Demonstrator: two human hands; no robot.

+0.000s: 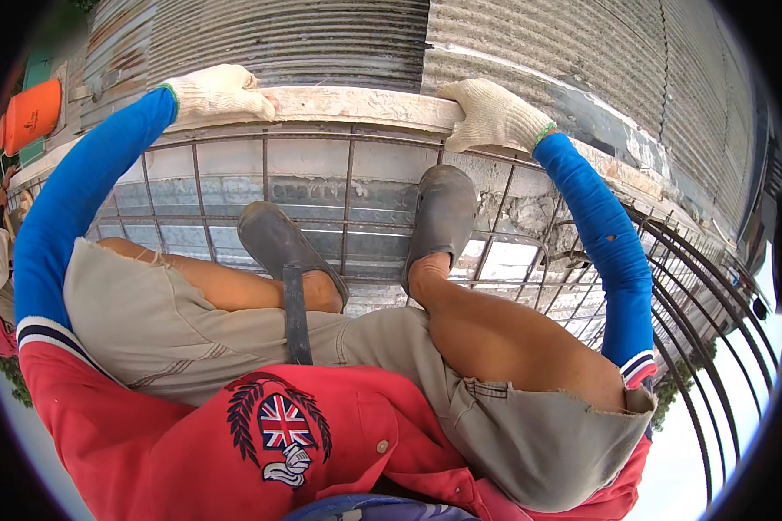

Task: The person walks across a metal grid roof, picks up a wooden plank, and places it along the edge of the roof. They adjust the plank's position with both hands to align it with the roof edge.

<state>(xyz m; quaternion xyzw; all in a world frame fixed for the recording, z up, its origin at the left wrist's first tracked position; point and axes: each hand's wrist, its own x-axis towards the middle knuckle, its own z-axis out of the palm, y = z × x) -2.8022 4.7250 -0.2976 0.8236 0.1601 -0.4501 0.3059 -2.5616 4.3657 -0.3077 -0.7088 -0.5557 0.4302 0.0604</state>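
Note:
A long whitish board [356, 106], probably a timber plank, runs across the view beyond my feet. My left hand [220, 93], in a cream knitted glove, is closed over its left part, with a bare fingertip showing at the edge. Farther right, my right hand [495, 117], in a matching glove, wraps over the board from above. The fingers on the far and under sides are hidden. Just below the board lies a grid of thin steel bars [347, 200]. My feet, in dark grey clogs [443, 208], rest at this grid.
Corrugated metal sheets [295, 39] stretch beyond the board. Several long dark rebars [695, 313] curve down on the right. An orange container [33, 115] stands at the far left, near another person's arm [0, 208]. A dark strap [296, 313] hangs between my legs.

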